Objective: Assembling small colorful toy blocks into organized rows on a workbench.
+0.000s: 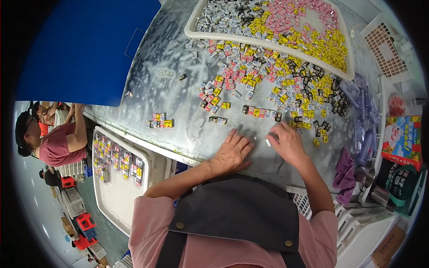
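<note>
A person's left hand (232, 152) lies loosely spread, seemingly empty, while the right hand (287, 142) half-curls, its hold unclear, near a row of small packets (261, 112) that a stray nudge could scatter across the gray table (174, 98).

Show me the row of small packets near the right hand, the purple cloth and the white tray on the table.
Row of small packets (262, 113): head view, middle of the row.
Purple cloth (344, 174): head view, middle of the fabric.
White tray (223, 37): head view, near rim.
</note>
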Demonstrator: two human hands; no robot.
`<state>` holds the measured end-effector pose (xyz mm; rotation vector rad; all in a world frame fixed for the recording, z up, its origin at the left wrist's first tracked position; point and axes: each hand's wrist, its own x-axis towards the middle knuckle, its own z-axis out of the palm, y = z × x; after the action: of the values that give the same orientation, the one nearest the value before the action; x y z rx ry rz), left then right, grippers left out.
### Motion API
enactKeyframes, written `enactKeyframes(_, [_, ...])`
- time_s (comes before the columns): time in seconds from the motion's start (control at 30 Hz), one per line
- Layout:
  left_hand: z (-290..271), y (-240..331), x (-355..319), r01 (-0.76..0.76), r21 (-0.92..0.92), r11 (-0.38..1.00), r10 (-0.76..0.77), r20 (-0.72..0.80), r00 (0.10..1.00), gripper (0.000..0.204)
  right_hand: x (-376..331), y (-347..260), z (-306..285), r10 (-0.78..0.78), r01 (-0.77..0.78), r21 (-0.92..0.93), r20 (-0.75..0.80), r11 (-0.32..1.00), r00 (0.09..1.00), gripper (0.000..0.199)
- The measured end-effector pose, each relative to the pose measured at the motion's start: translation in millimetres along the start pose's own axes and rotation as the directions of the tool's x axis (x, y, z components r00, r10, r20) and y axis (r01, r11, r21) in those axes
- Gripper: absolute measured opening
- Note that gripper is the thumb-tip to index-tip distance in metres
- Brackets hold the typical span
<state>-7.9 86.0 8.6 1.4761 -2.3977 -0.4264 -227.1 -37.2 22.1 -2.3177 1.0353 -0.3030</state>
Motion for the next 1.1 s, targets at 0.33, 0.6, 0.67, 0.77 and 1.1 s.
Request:
enactKeyframes(0.33, [-32, -27, 20, -0.146, -0.018, 0.989, 0.146, -0.023, 0.989, 0.041, 3, 18, -4, 0.087, -0.085, 0.017, -0.248, 0.996, 0.965, 0.026])
enactKeyframes(0.6, [-22, -69, 63, 0.144, -0.097, 0.985, -0.159, -0.165, 0.973, 0.042, 22, 21, -9, 0.083, -0.095, -0.125, -0.1, 0.988, 0.991, 0.032])
enactKeyframes(0.67, [-19, -71, 67, 0.129, -0.096, 0.987, -0.143, -0.162, 0.976, 0.04, 26, 21, -10, 0.074, -0.082, -0.146, -0.06, 0.986, 0.995, 0.032])
enactKeyframes(0.77, [-10, -74, 70, 0.106, -0.128, 0.986, -0.125, -0.156, 0.98, 0.04, 31, 20, -8, 0.03, -0.038, -0.198, -0.044, 0.979, 0.999, 0.033])
enactKeyframes(1.1, [-10, -71, 80, 0.09, -0.22, 0.971, -0.118, -0.12, 0.986, 0.033, 51, 21, -3, 0.061, -0.021, -0.254, 0.151, 0.967, 0.987, 0.029])
